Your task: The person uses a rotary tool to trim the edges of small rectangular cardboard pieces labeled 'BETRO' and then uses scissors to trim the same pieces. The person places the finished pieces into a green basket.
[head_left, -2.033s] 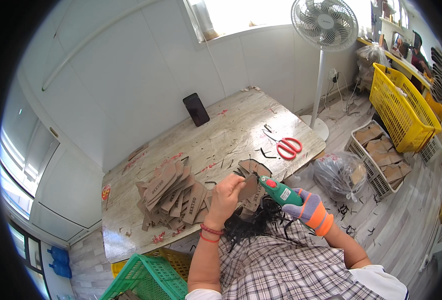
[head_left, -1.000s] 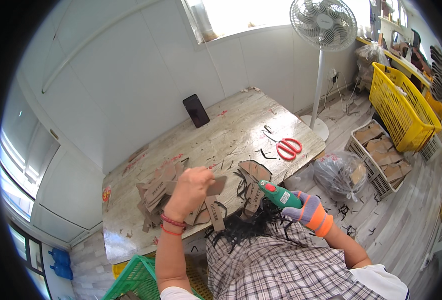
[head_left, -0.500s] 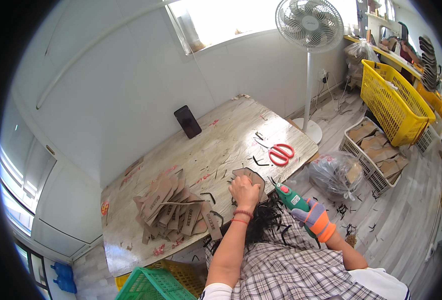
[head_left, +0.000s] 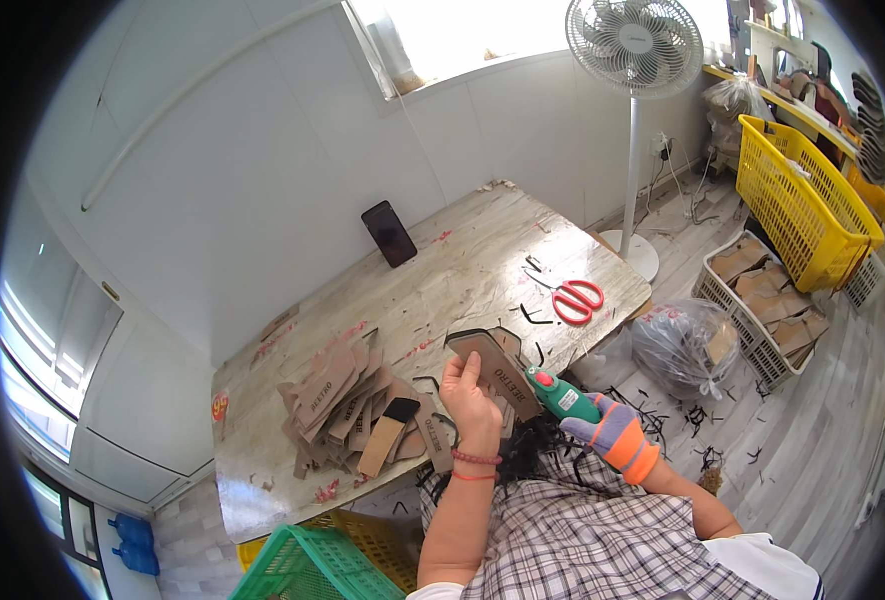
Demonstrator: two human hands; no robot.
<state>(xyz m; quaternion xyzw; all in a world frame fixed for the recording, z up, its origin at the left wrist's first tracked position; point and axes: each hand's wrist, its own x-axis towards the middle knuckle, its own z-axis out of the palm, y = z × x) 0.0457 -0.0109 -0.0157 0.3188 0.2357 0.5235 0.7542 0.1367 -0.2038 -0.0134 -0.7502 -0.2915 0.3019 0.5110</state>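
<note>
My left hand (head_left: 471, 405) grips a flat brown insole-like piece (head_left: 501, 372) with a dark edge, tilted up over the table's near edge. The thumb lies on its face; more such pieces show partly behind it. In my right hand (head_left: 618, 438), in a purple and orange glove, is a green handheld electric cutter (head_left: 567, 400). Its tip is close to the piece's right edge; whether they touch I cannot tell. To the left lies a heap of brown pieces (head_left: 335, 385), with a tan and black piece (head_left: 383, 448) on its near side. Black trimmings (head_left: 528, 448) gather on my lap.
Red-handled scissors (head_left: 578, 302) and black strips lie on the table (head_left: 443, 280); a phone (head_left: 390, 234) leans at the back. A green basket (head_left: 308, 565) stands below. Rightward are a plastic bag (head_left: 685, 345), a filled crate (head_left: 763, 310), a yellow basket (head_left: 808, 215) and a fan (head_left: 635, 150).
My left hand has lifted a brown piece and turned it face up. A tan and black piece now lies on the heap. The cutter has moved slightly left, and the view has shifted a little.
</note>
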